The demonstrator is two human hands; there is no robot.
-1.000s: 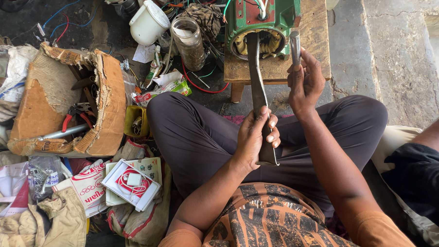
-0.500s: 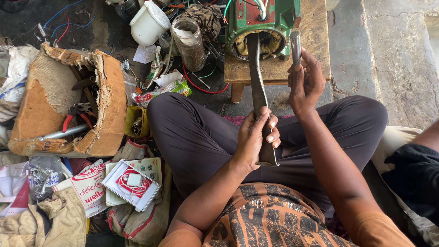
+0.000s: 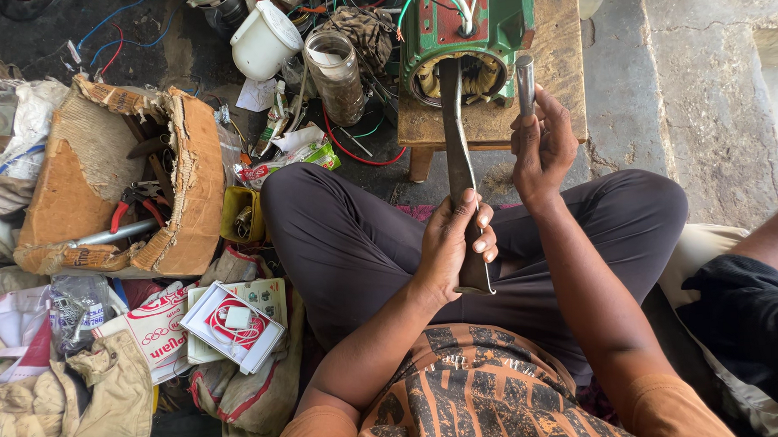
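Little differs from the earlier frames: both hands keep their grips, and the right hand (image 3: pixel 543 148) with its rod sits a touch nearer the motor than a second ago.

The green motor housing (image 3: pixel 468 26) stands on a worn wooden stool (image 3: pixel 565 66) in front of the crossed legs, its round open end showing tan windings. A long flat dark metal bar (image 3: pixel 457 147) runs from that opening back to the lap, worn and dull along its length. The left hand (image 3: pixel 454 242) is wrapped tight round its lower part. The right hand is closed on a short grey metal rod (image 3: pixel 526 83), upright, just beside the motor's opening.
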